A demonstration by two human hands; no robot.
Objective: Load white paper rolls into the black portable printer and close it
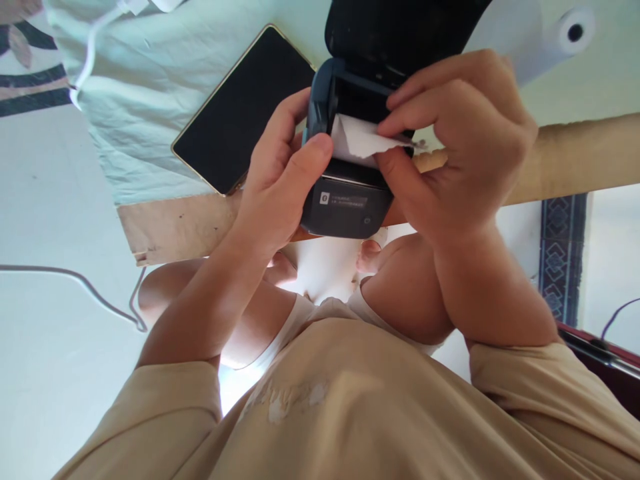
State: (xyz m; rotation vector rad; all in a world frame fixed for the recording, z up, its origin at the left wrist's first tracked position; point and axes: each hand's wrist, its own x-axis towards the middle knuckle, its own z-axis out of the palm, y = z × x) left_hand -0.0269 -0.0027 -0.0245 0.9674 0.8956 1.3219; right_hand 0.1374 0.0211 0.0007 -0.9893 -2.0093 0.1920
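A small dark receipt printer (345, 210) sits in my left hand (285, 170), whose fingers wrap its left side with the thumb on the rim. Its black lid (400, 33) stands raised at the far side, showing the paper bay. White paper (357, 139) lies across the bay, its torn end pulled toward the right. My right hand (460, 140) pinches that end between thumb and fingers, over the printer's right edge. How much paper is down in the bay is hidden.
A dark-screened phone or tablet (245, 107) lies on the pale green cloth (135, 133), left of the printer. A white paper roll (560, 43) is at the upper right. The wooden table edge (180, 223) runs below. White cables (90, 57) are at the left.
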